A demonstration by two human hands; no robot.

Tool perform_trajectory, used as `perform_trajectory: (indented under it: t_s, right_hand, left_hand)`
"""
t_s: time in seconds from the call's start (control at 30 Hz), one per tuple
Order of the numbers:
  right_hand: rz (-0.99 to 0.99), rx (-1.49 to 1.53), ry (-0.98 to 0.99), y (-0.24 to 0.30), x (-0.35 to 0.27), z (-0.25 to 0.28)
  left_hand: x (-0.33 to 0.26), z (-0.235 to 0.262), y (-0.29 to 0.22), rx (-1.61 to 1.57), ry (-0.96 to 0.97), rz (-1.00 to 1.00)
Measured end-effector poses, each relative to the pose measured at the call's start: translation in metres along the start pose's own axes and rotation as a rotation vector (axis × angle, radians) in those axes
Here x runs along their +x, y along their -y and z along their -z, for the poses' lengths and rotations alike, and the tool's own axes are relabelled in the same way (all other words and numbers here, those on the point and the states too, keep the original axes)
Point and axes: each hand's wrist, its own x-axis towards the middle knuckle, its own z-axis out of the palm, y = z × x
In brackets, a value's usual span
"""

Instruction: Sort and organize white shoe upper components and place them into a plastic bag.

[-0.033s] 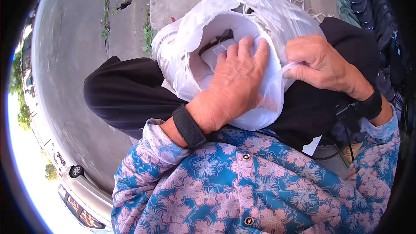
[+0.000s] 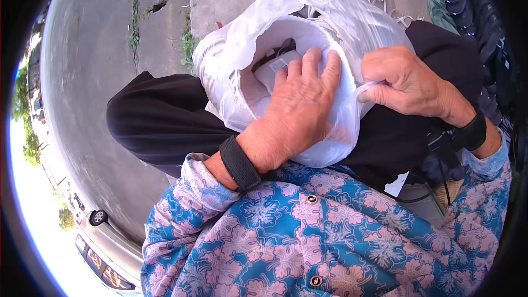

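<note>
Grey pavement with weedy cracks (image 2: pixel 137 16) fills the view from nine to twelve o'clock, with a parked car (image 2: pixel 104 253) at seven. At centre, a thin white plastic bag (image 2: pixel 335 16) sits on the person's lap over black trousers (image 2: pixel 159 121), its mouth opening toward twelve o'clock and its long axis running roughly six to twelve. The left hand (image 2: pixel 300 113) lies flat on the bag's front wall, fingers spread and fingertips hooked over the rim. At three o'clock, the right hand (image 2: pixel 404 82) is closed, pinching the bag's edge. White folded items (image 2: pixel 272 69) lie inside the mouth.
</note>
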Motion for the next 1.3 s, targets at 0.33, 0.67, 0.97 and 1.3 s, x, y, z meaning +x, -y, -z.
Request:
perform_trajectory:
  t_s: [0.33, 0.67, 0.97, 1.3]
  right_hand:
    - [-0.010, 0.010, 0.004, 0.000, -0.009, 0.011]
    - [0.028, 0.006, -0.183, -0.023, 0.051, -0.019]
    - [-0.079, -0.191, -0.141, -0.016, 0.050, -0.024]
    - [-0.088, -0.131, -0.145, -0.018, 0.051, -0.031]
  left_hand:
    - [0.012, -0.036, 0.009, 0.217, -0.139, 0.052]
    - [0.012, -0.023, 0.026, 0.067, -0.292, -0.107]
    - [-0.030, 0.052, 0.053, 0.119, -0.756, 0.176]
    - [-0.014, 0.019, 0.046, -0.732, -0.727, 0.014]
